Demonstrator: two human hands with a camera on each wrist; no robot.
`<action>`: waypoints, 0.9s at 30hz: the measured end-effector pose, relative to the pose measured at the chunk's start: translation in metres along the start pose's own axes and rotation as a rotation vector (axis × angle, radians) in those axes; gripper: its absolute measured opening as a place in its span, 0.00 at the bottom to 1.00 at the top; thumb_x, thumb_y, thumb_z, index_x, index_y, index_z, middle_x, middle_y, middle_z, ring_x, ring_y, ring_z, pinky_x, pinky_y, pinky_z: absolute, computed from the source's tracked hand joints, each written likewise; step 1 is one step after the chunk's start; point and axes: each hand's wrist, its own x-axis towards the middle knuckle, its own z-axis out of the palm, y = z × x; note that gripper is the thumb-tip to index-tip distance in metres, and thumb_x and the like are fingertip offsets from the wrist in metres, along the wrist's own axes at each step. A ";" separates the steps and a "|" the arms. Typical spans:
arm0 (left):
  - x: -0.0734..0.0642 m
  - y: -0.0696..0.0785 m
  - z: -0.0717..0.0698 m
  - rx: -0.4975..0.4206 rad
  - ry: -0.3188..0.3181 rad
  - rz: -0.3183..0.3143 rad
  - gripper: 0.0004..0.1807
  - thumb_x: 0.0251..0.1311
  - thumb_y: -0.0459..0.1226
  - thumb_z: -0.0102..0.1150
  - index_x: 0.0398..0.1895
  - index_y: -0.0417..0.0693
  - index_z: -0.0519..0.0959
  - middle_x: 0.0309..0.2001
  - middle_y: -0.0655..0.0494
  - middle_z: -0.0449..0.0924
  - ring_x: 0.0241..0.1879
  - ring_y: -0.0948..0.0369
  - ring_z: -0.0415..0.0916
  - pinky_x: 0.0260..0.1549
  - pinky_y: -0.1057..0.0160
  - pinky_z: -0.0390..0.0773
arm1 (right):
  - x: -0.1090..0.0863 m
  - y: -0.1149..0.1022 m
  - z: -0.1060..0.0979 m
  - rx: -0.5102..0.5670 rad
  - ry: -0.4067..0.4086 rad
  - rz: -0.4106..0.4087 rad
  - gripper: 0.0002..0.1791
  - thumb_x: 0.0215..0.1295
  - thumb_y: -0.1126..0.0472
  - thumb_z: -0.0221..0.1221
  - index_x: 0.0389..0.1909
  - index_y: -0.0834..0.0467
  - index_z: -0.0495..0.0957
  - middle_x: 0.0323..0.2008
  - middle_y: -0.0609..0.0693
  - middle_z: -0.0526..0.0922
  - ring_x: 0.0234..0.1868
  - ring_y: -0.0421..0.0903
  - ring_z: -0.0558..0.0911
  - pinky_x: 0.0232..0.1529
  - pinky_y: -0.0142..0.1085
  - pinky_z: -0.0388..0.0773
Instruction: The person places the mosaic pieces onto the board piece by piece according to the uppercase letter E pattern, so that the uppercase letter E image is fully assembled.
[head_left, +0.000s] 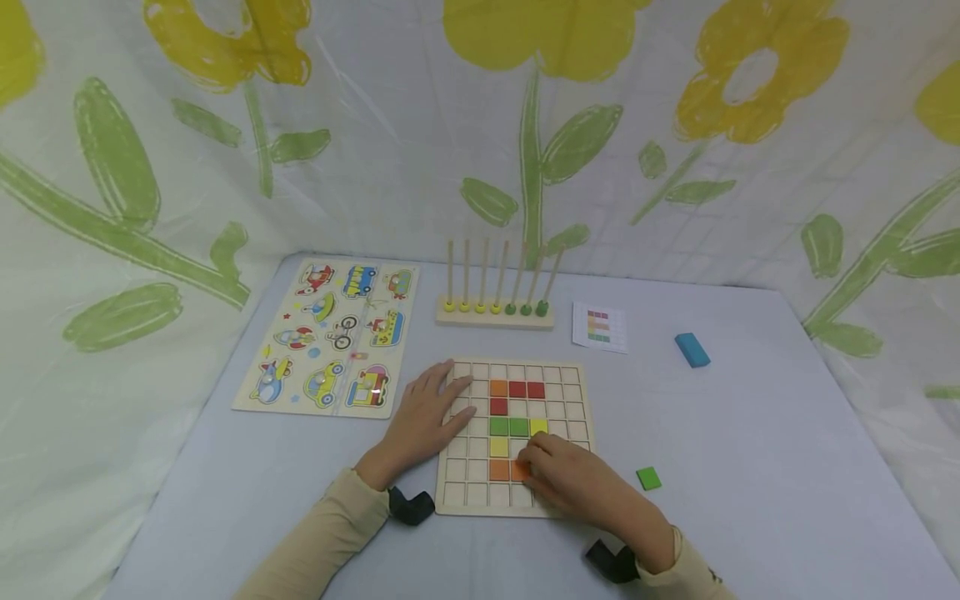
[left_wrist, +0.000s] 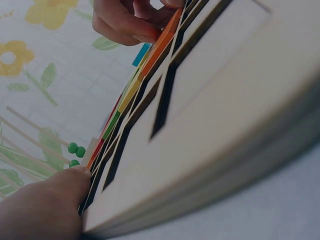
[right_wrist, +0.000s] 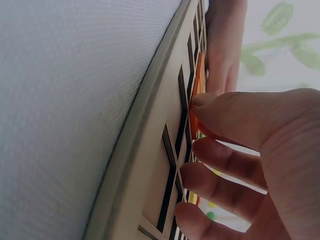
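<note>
A wooden grid board [head_left: 467, 493] carries several coloured square tiles. My left hand [head_left: 422, 417] rests over its left edge, fingers spread on the grid. Low on the board, my right hand [head_left: 573, 479] pinches an orange tile [head_left: 519, 472] beside another orange tile [head_left: 498, 471]. In the right wrist view the thumb lies on that orange tile [right_wrist: 193, 117], with the other fingers bent close to the board. Above sit a yellow tile [head_left: 498, 447], two green tiles [head_left: 508, 427], another yellow tile [head_left: 538, 426], and red tiles [head_left: 527, 389] next to an orange one.
A loose green tile [head_left: 648, 478] lies right of the board. Behind it are a blue block [head_left: 692, 350], a printed pattern card [head_left: 600, 327] and a peg stand [head_left: 495, 317] with yellow and green beads. A vehicle puzzle board [head_left: 326, 337] lies at the back left.
</note>
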 end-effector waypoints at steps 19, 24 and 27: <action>0.001 0.000 0.001 0.002 0.002 0.003 0.29 0.66 0.55 0.48 0.67 0.56 0.69 0.72 0.47 0.56 0.72 0.50 0.51 0.66 0.44 0.55 | -0.063 0.033 -0.046 0.005 -0.127 0.517 0.16 0.62 0.54 0.63 0.49 0.52 0.78 0.46 0.44 0.79 0.46 0.40 0.80 0.46 0.38 0.79; 0.001 0.000 0.001 -0.001 0.001 -0.003 0.28 0.67 0.55 0.48 0.67 0.56 0.69 0.72 0.47 0.56 0.72 0.50 0.50 0.66 0.43 0.55 | -0.085 0.044 -0.053 0.030 -0.139 0.562 0.19 0.56 0.57 0.68 0.49 0.52 0.78 0.46 0.45 0.79 0.48 0.44 0.80 0.48 0.41 0.79; 0.001 0.000 0.001 -0.002 -0.008 -0.010 0.29 0.67 0.56 0.47 0.67 0.57 0.68 0.72 0.47 0.56 0.72 0.50 0.50 0.66 0.43 0.54 | -0.093 0.045 -0.055 0.036 -0.153 0.554 0.21 0.53 0.61 0.69 0.50 0.51 0.79 0.47 0.45 0.79 0.50 0.46 0.80 0.49 0.42 0.78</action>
